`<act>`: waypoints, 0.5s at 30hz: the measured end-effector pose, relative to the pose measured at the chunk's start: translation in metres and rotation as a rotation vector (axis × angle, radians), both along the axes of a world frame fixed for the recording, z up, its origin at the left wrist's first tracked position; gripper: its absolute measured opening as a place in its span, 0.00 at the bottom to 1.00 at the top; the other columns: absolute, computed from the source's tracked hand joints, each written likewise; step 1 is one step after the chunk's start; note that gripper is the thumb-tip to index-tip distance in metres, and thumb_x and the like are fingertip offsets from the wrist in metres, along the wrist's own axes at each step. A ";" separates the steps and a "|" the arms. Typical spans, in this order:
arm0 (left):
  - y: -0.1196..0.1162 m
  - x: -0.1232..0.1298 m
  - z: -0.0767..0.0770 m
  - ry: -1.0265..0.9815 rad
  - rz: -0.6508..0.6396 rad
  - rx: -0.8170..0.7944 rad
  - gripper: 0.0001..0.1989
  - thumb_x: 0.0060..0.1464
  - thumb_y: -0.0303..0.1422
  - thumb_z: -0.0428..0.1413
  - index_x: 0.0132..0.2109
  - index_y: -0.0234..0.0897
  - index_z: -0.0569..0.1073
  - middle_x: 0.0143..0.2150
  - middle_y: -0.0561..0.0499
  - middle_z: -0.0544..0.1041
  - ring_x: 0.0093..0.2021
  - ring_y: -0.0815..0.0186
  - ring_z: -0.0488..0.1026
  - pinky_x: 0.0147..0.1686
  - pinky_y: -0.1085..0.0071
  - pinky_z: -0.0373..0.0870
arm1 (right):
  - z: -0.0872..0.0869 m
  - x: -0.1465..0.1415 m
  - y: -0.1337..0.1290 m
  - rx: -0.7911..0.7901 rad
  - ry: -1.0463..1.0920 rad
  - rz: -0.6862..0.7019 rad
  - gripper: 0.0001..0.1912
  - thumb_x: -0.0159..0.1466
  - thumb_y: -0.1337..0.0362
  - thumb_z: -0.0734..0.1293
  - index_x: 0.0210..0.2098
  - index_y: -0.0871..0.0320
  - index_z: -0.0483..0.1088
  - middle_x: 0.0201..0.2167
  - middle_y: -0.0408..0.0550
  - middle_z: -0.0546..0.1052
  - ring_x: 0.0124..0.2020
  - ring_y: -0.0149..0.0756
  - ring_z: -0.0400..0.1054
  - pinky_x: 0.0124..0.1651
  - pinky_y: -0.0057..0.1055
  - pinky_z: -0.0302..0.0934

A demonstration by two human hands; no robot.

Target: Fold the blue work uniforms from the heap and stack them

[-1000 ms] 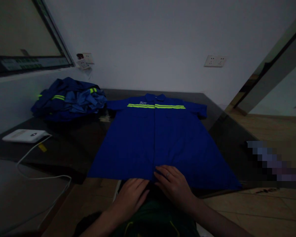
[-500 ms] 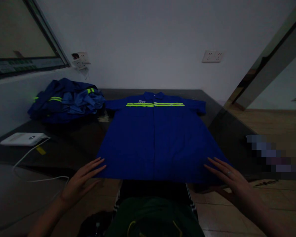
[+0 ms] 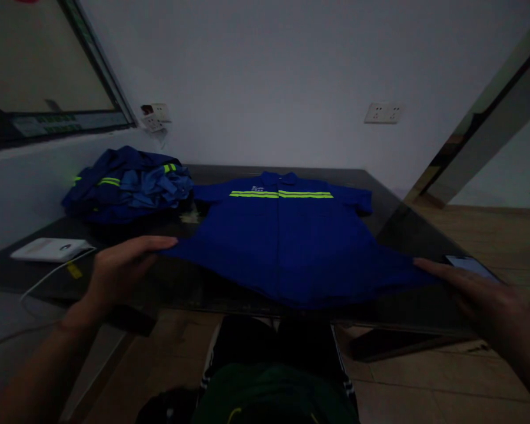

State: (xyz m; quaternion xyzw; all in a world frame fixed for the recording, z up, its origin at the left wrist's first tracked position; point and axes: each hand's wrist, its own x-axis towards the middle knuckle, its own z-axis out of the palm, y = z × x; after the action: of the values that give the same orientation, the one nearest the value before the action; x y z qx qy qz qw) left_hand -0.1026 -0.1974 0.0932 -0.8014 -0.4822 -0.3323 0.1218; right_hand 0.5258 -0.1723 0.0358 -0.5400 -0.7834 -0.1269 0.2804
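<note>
A blue short-sleeved work shirt (image 3: 278, 241) with yellow-green stripes across the chest lies front up on the dark table, its collar toward the wall. My left hand (image 3: 126, 265) pinches the hem's left corner between thumb and fingers and holds it raised. At the other side, my right hand (image 3: 477, 288) grips the right corner, pulled outward and lifted. Between the two hands the hem stretches wide and sags in the middle near the table's front edge. The fingers of my right hand are partly hidden and slightly blurred.
A heap of crumpled blue garments (image 3: 130, 185) sits at the back left. In front of it lies a white device (image 3: 48, 249) with a white cable (image 3: 55, 268). A phone (image 3: 470, 265) rests by the table's right edge. Wall sockets (image 3: 384, 113) are above the table (image 3: 406, 229).
Both hands have closed on the shirt's bottom corners, lifting them and drawing them apart. The hem has moved back from the table's front edge. The view has shifted slightly.
</note>
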 end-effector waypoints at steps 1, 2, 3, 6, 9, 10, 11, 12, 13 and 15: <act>-0.004 0.003 0.001 -0.058 0.023 0.049 0.11 0.63 0.32 0.49 0.47 0.41 0.74 0.49 0.57 0.78 0.48 0.65 0.76 0.52 0.63 0.73 | 0.001 -0.001 -0.002 0.043 -0.001 -0.016 0.22 0.66 0.60 0.55 0.57 0.45 0.69 0.52 0.50 0.75 0.48 0.39 0.73 0.45 0.36 0.69; -0.009 0.004 -0.004 -0.110 0.027 0.081 0.11 0.62 0.31 0.49 0.47 0.41 0.74 0.50 0.56 0.77 0.49 0.65 0.75 0.54 0.61 0.71 | -0.003 0.000 -0.005 0.065 -0.003 -0.003 0.23 0.67 0.60 0.54 0.59 0.46 0.66 0.55 0.50 0.73 0.51 0.39 0.71 0.48 0.36 0.68; -0.016 0.005 -0.013 -0.142 0.011 0.088 0.10 0.62 0.30 0.49 0.46 0.40 0.74 0.50 0.54 0.77 0.49 0.64 0.75 0.54 0.60 0.71 | -0.012 0.002 -0.009 0.063 -0.007 0.037 0.23 0.68 0.61 0.53 0.60 0.46 0.65 0.57 0.50 0.71 0.53 0.39 0.69 0.50 0.37 0.67; -0.037 0.001 -0.059 -0.088 -0.064 -0.014 0.08 0.61 0.29 0.51 0.42 0.40 0.74 0.46 0.51 0.79 0.45 0.65 0.77 0.47 0.66 0.76 | -0.055 0.011 -0.018 -0.056 -0.047 0.204 0.21 0.67 0.62 0.54 0.56 0.48 0.69 0.57 0.47 0.71 0.56 0.44 0.68 0.53 0.44 0.67; -0.052 -0.008 -0.096 0.040 -0.071 -0.199 0.10 0.60 0.30 0.52 0.46 0.42 0.74 0.50 0.47 0.77 0.49 0.63 0.76 0.48 0.67 0.75 | -0.086 0.017 -0.023 -0.136 -0.103 0.263 0.21 0.65 0.63 0.57 0.55 0.52 0.69 0.58 0.49 0.71 0.58 0.46 0.65 0.55 0.49 0.66; -0.055 -0.011 -0.102 0.073 -0.056 -0.226 0.12 0.59 0.31 0.53 0.49 0.43 0.74 0.52 0.47 0.76 0.52 0.62 0.74 0.50 0.65 0.74 | -0.090 0.016 -0.024 -0.138 -0.106 0.258 0.22 0.65 0.63 0.57 0.57 0.52 0.68 0.59 0.50 0.69 0.60 0.47 0.63 0.57 0.50 0.64; -0.057 -0.011 -0.105 0.103 -0.032 -0.229 0.14 0.58 0.31 0.54 0.52 0.44 0.73 0.54 0.47 0.75 0.54 0.60 0.73 0.53 0.62 0.72 | -0.091 0.015 -0.025 -0.133 -0.108 0.255 0.23 0.65 0.63 0.57 0.58 0.52 0.66 0.60 0.50 0.68 0.61 0.47 0.62 0.58 0.52 0.63; -0.058 -0.010 -0.104 0.132 -0.011 -0.211 0.17 0.58 0.32 0.55 0.54 0.45 0.72 0.55 0.47 0.74 0.55 0.59 0.72 0.56 0.58 0.69 | -0.090 0.013 -0.026 -0.131 -0.115 0.254 0.24 0.65 0.62 0.58 0.59 0.51 0.65 0.61 0.51 0.67 0.62 0.48 0.60 0.59 0.53 0.61; -0.057 -0.007 -0.102 0.162 -0.003 -0.184 0.18 0.57 0.33 0.56 0.55 0.47 0.71 0.55 0.48 0.74 0.55 0.59 0.72 0.58 0.54 0.67 | -0.088 0.010 -0.026 -0.132 -0.124 0.254 0.24 0.64 0.60 0.59 0.59 0.50 0.65 0.61 0.51 0.66 0.62 0.49 0.60 0.59 0.55 0.60; -0.053 0.002 -0.098 0.222 -0.031 -0.147 0.20 0.57 0.34 0.57 0.57 0.50 0.71 0.56 0.49 0.74 0.56 0.59 0.72 0.60 0.51 0.63 | -0.085 0.007 -0.026 -0.150 -0.158 0.256 0.23 0.64 0.57 0.61 0.58 0.48 0.67 0.60 0.50 0.68 0.60 0.50 0.62 0.59 0.58 0.59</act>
State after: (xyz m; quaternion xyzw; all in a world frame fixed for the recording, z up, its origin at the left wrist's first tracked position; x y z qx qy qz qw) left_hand -0.1002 -0.2503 -0.0045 -0.8474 -0.4762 -0.2072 0.1105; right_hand 0.5324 -0.1986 -0.0492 -0.4437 -0.8725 -0.0733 0.1908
